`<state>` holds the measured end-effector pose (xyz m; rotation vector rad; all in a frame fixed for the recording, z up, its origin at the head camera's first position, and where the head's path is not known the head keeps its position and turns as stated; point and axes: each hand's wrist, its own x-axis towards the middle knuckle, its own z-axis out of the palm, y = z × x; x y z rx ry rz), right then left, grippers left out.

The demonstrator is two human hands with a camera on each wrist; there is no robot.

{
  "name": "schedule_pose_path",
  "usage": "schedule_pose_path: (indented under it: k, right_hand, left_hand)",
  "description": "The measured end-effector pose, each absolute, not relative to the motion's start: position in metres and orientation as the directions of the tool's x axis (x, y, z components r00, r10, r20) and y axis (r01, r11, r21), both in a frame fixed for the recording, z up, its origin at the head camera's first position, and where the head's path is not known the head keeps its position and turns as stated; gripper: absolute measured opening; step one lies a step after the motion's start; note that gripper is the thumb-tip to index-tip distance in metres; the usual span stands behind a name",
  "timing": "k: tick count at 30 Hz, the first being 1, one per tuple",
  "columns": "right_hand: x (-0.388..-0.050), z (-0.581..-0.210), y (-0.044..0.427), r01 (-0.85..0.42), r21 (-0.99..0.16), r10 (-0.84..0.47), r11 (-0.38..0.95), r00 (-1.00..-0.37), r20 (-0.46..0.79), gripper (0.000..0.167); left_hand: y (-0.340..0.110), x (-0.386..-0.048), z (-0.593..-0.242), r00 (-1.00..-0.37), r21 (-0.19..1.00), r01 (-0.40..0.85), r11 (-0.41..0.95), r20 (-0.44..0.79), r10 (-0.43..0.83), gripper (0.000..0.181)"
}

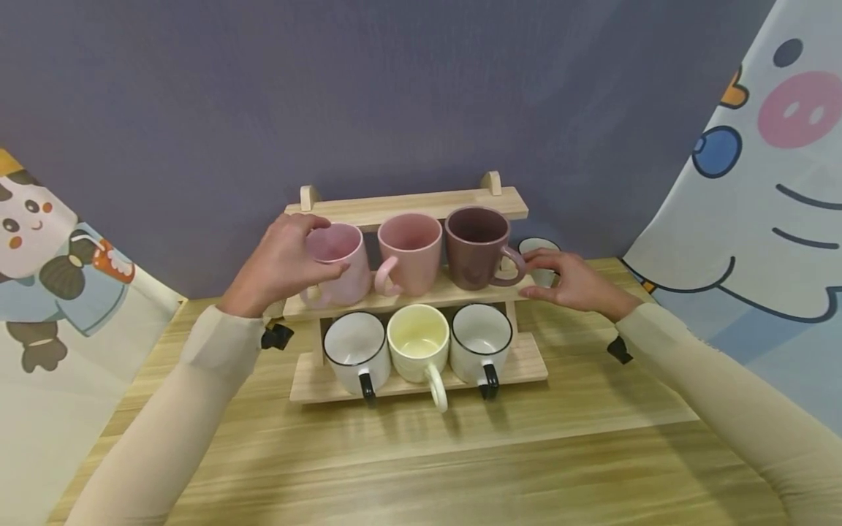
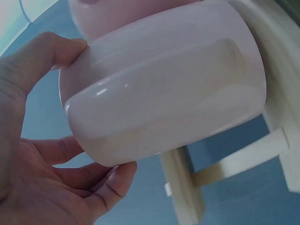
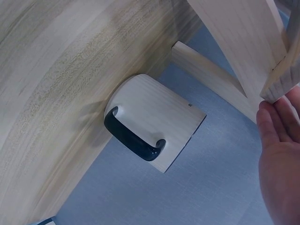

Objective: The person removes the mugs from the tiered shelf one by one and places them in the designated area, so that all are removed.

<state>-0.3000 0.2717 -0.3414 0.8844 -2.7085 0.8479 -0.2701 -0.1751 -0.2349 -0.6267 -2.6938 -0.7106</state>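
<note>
In the head view my left hand (image 1: 283, 256) grips a light pink mug (image 1: 351, 270) at the left end of the rack's middle shelf. The left wrist view shows the thumb and fingers on opposite sides of this mug (image 2: 164, 89). At the shelf's right end, my right hand (image 1: 569, 281) holds the edge of the wooden rack (image 1: 421, 296); in the right wrist view its fingers (image 3: 269, 124) touch the board's corner, and the thumb is hidden. A pink mug (image 1: 411, 256) and a purple-brown mug (image 1: 475, 252) stand beside the light pink one, the latter's handle near my right fingers.
On the lower shelf stand a white mug (image 1: 355, 351), a cream mug (image 1: 419, 343) and another white mug (image 1: 480, 340), handles forward. A white mug with a black handle (image 3: 150, 117) sits behind the rack's right end. A dark wall (image 1: 395, 95) rises behind the table (image 1: 421, 467).
</note>
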Motion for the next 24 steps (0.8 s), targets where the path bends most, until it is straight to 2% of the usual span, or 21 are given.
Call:
schedule_pose_path:
  k: [5,17,24]
  right_hand:
    - [-0.300,-0.342,0.272,-0.581,-0.467,-0.484,0.666,-0.814,0.322,0.040]
    - [-0.302,-0.348,0.271,-0.595,-0.469,-0.497,0.653,-0.803,0.327,0.039]
    - [-0.302,-0.346,0.272,-0.610,-0.475,-0.502,0.634,-0.792,0.346,0.037]
  left_hand:
    - [-0.190,-0.258,-0.226,-0.884,0.409,0.430,0.805,0.374,0.282,0.063]
    - [-0.233,-0.227,-0.216,-0.870,0.358,0.397,0.845,0.441,0.221,0.060]
    - [-0.264,-0.216,-0.222,-0.898,0.334,0.324,0.885,0.404,0.176,0.066]
